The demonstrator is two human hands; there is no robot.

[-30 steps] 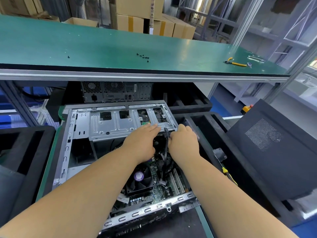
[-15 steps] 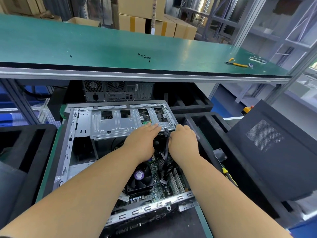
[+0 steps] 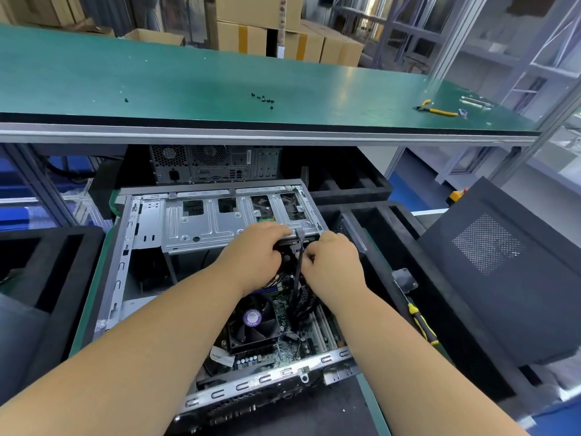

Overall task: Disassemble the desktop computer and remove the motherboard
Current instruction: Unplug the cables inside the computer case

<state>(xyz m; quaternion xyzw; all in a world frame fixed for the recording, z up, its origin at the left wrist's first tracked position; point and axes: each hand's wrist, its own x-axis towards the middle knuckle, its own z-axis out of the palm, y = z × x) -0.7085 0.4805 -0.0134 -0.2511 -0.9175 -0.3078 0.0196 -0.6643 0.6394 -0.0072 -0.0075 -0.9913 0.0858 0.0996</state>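
The open desktop case lies flat on the lower shelf. Its silver drive cage spans the far half. Toward me the motherboard shows, with a black CPU fan on it. Both hands meet at the cage's near right edge. My left hand curls its fingers over a black connector under the cage lip. My right hand pinches a flat black cable that runs from the cage edge down to the board. My fingertips are partly hidden.
Several black screws and yellow-handled pliers lie on the green bench above. A yellow-and-black screwdriver rests right of the case beside a black side panel. A second computer stands behind. Black foam trays flank the case.
Both hands stay at the cage edge. My right hand has drawn back slightly and its fingers have curled in on the black cable.
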